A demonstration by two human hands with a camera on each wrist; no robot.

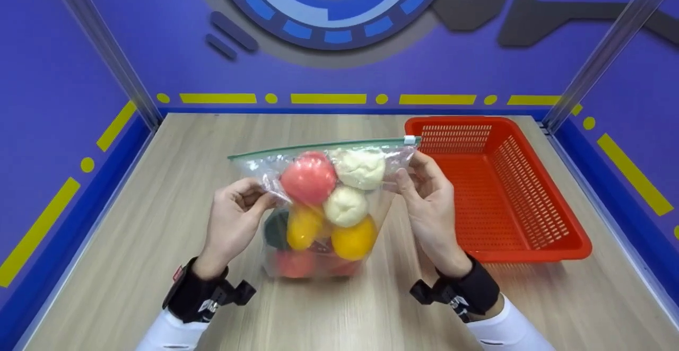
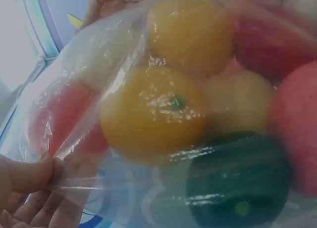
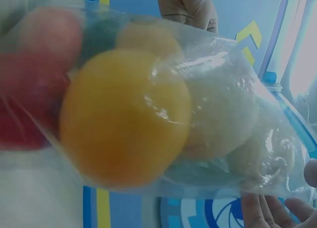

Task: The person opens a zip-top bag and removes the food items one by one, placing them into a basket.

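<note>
A clear slider bag (image 1: 379, 157) with a green zip strip (image 1: 318, 148) hangs upright between both hands in the head view. A white slider (image 1: 409, 140) sits at the strip's right end, and the strip looks closed along its length. My left hand (image 1: 232, 224) pinches the bag's left side below the strip. The right hand (image 1: 432, 216) grips its right edge under the slider. Inside are a pinkish-red round piece (image 1: 308, 177), two white pleated buns (image 1: 346, 206), a yellow mango-like piece (image 1: 304, 227), an orange (image 2: 153, 114), a dark green piece (image 2: 240, 181) and blurred red pieces (image 1: 294, 262).
A red plastic basket (image 1: 562, 197) with slotted walls stands on the table right of the bag, close to my right hand; no items show in it. Light wood tabletop (image 1: 175, 181) lies below, with blue patterned panels (image 1: 339, 80) behind and at both sides.
</note>
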